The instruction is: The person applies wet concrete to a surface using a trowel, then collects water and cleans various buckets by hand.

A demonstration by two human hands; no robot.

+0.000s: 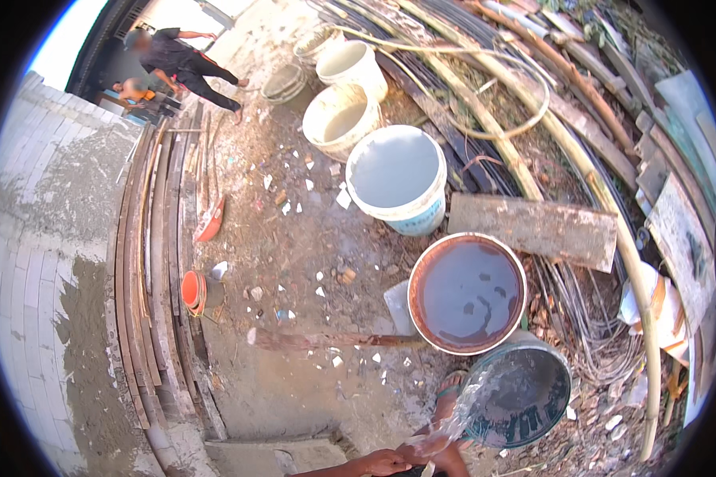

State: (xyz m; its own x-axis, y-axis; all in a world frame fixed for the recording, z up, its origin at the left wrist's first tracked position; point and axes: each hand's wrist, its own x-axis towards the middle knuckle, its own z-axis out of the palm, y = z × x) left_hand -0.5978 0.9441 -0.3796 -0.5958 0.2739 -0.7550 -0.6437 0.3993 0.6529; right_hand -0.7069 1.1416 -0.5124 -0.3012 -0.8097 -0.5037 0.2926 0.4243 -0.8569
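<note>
At the lower edge my left hand (384,462) is closed, its fingers curled by the start of a clear water stream (458,415). What it grips is too small to make out. Bare skin (451,460) just right of it may be my right hand or a knee; no fingers show clearly there. Water arcs up and right into a tilted dark bucket (525,395), whose mouth faces me. Beyond that bucket stands a round, brown-stained bucket (521,298) full of grey water. My sandalled foot (451,383) is beside the dark bucket.
Several pale buckets, including a water-filled white one (422,216), line up farther off. A wooden plank (533,229), bamboo poles (561,147) and coiled hoses lie right. Left are long boards (161,262), an orange-rimmed pail (192,292) and a block wall (28,262). A person (184,62) walks far left.
</note>
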